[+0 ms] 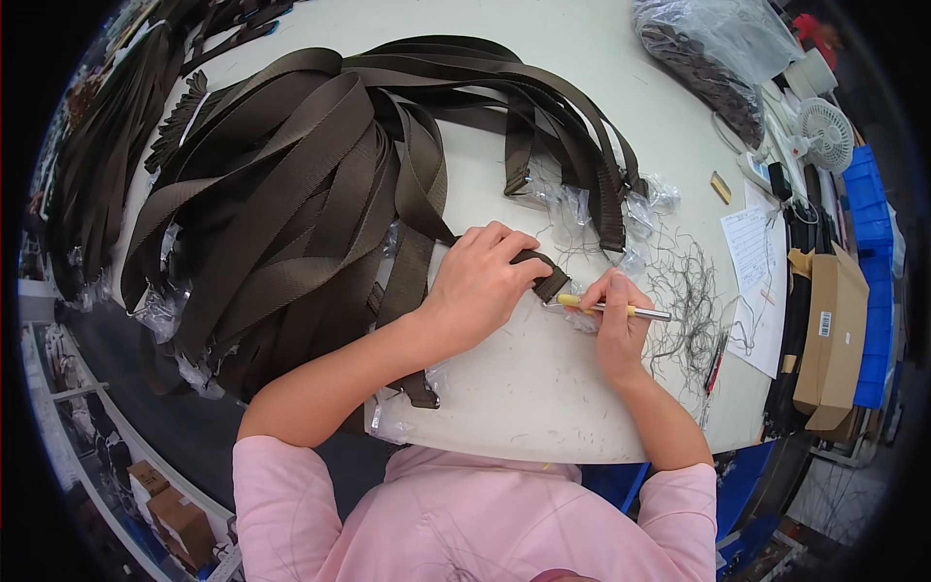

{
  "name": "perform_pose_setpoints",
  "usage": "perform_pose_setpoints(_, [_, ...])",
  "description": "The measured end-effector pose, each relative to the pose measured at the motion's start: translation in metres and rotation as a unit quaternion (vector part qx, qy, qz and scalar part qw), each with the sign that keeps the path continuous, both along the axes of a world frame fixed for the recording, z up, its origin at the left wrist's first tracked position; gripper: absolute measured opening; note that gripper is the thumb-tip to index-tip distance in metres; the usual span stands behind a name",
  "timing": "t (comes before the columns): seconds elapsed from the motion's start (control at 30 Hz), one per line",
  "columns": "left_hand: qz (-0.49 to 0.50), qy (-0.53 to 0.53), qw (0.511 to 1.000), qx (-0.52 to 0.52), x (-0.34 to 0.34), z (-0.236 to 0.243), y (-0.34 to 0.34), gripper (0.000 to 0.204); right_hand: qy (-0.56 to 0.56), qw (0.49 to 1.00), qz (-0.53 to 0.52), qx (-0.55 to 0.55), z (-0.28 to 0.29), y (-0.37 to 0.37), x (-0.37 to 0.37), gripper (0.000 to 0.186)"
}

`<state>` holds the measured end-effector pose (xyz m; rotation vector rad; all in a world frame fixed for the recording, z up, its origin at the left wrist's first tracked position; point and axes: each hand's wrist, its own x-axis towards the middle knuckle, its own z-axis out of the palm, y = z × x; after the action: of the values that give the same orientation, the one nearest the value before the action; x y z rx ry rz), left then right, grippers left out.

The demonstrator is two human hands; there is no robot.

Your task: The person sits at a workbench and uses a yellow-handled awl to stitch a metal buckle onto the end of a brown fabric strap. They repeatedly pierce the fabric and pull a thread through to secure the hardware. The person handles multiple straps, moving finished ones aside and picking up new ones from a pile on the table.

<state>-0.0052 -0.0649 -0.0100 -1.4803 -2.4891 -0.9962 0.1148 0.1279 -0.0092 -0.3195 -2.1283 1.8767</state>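
My left hand [477, 289] is closed on a dark brown webbing strap, pinning it to the table near its folded end [553, 285]. In my right hand [621, 325] is a slim pen-shaped tool [648, 313] with a yellow and silver barrel. Its yellow end points at the strap end and lies close to it; whether they touch I cannot tell. Clear plastic wrap shows beside that end. A large heap of the same webbing straps [281, 184] lies left of my left hand, and more strap ends [609, 218] in plastic lie beyond.
Loose dark threads [684, 301] litter the white table [543, 407] on the right. A red and black pen-like tool [716, 364] lies by them. Farther right are papers [752, 247], a small white fan [824, 131], a cardboard box [832, 339] and blue bins [868, 213]. A plastic bag [718, 44] sits at the back.
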Motion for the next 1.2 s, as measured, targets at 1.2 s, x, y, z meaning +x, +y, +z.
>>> perform_pose_setpoints(1.2, [0.004,0.004,1.0,-0.007,0.0005,-0.0007,-0.0002,0.024,-0.002,1.0,0.007,0.022,-0.0028,-0.001,-0.0038,0.047])
